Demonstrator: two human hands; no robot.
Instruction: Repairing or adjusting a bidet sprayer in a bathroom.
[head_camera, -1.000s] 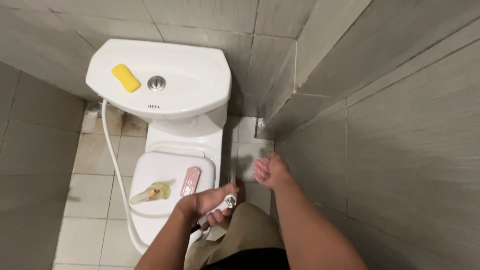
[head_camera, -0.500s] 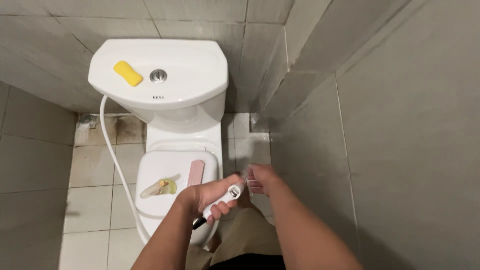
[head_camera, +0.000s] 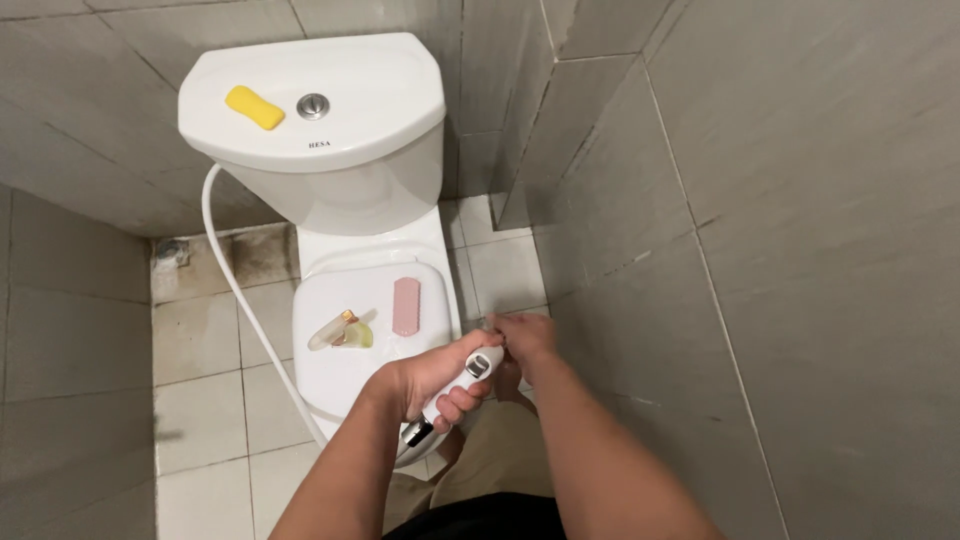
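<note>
The white toilet (head_camera: 330, 130) filled the upper left of the frame, its hose (head_camera: 240, 290) trailing down to the bidet sprayer (head_camera: 455, 390) at lower centre. My left hand (head_camera: 425, 380) was clenched round its stiff, light, probably slick handle, the sensible place to grip. My right hand (head_camera: 520, 335) pinched at the sprayer's head, though I couldn't tell how firmly.

Home bathroom, white toilet (head_camera: 370, 300), grey tiled walls (head_camera: 800, 250), tiled floor (head_camera: 200, 340)
</note>
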